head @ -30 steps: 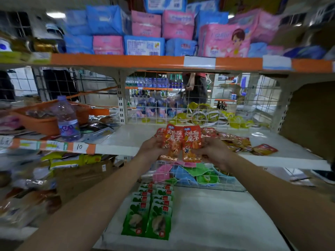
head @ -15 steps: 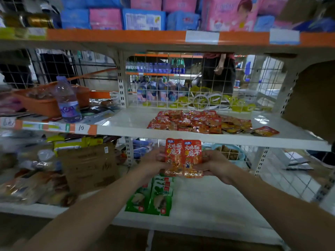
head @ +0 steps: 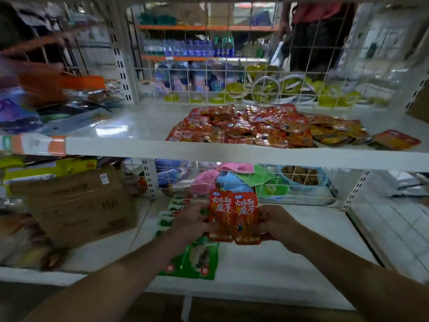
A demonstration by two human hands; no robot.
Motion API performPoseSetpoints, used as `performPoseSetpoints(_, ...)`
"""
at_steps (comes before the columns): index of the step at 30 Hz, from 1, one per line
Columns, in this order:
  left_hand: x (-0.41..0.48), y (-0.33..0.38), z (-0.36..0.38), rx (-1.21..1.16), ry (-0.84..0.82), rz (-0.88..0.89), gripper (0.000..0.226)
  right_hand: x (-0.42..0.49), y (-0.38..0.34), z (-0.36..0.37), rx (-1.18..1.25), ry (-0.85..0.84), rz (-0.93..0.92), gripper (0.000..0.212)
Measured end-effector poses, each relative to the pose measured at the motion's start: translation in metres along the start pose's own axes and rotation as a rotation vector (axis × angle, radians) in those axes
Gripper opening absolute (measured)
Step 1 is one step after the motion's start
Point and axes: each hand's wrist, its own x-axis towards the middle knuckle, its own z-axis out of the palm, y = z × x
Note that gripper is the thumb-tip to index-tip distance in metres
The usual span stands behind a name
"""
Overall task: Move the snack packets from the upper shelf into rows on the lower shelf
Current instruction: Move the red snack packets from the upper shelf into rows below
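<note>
Two red packets (head: 233, 217) are standing upright side by side, long axes vertical, pinched between the left hand (head: 193, 220) and right hand (head: 277, 226), fingers (head: 264, 213) curling round their outer edges. They are hovering over the lower shelf (head: 301, 259), whose bare stretch is lying just right of the green rows (head: 199, 259), nearer the right hand. The pile (head: 267, 126) is sitting on the upper shelf (head: 139, 147).

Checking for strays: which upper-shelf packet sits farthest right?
The lone orange-red packet lying flat just right of the heap.
</note>
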Motion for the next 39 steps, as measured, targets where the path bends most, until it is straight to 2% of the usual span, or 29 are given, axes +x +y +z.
performPoseSetpoints(6, 0.067, -0.048, 0.018, 0.058, 0.002, -0.052, 0.052, 0.065, 0.037, -0.011, -0.052, 0.016, 0.046, 0.028)
performPoseSetpoints(10, 0.105, -0.076, 0.037, 0.172, 0.022, -0.016, 0.044, 0.115, 0.069, -0.018, -0.051, 0.049, 0.081, 0.026)
performPoseSetpoints(12, 0.123, -0.092, 0.047, 0.177, 0.046, -0.042, 0.054, 0.138, 0.084, -0.02, -0.053, 0.071, 0.105, 0.026)
performPoseSetpoints(14, 0.137, -0.106, 0.055, 0.182, 0.04, -0.037, 0.076, 0.158, 0.098, -0.022, -0.059, 0.078, 0.126, 0.027)
performPoseSetpoints(15, 0.144, -0.113, 0.059, 0.227, 0.021, -0.013, 0.078, 0.166, 0.104, -0.023, -0.051, 0.085, 0.141, 0.027)
performPoseSetpoints(18, 0.16, -0.12, 0.072, 0.501, -0.039, 0.098, 0.045, 0.178, 0.125, -0.029, -0.019, 0.117, 0.204, 0.028)
performPoseSetpoints(20, 0.17, -0.126, 0.08, 0.578, -0.029, 0.15, 0.036, 0.18, 0.138, -0.031, -0.03, 0.147, 0.241, 0.031)
performPoseSetpoints(24, 0.188, -0.14, 0.102, 0.587, 0.003, 0.111, 0.043, 0.184, 0.152, -0.039, -0.084, 0.205, 0.268, 0.033)
performPoseSetpoints(29, 0.215, -0.147, 0.122, 0.619, 0.042, 0.022, 0.038, 0.197, 0.152, -0.048, -0.093, 0.26, 0.277, 0.034)
performPoseSetpoints(33, 0.227, -0.148, 0.125, 0.873, 0.011, 0.087, 0.029, 0.196, 0.157, -0.05, -0.099, 0.265, 0.26, 0.032)
performPoseSetpoints(37, 0.226, -0.156, 0.126, 1.154, -0.006, 0.166, 0.051, 0.194, 0.163, -0.048, -0.114, 0.25, 0.273, 0.033)
performPoseSetpoints(39, 0.223, -0.156, 0.128, 1.22, -0.035, 0.264, 0.046, 0.194, 0.165, -0.049, -0.121, 0.251, 0.27, 0.032)
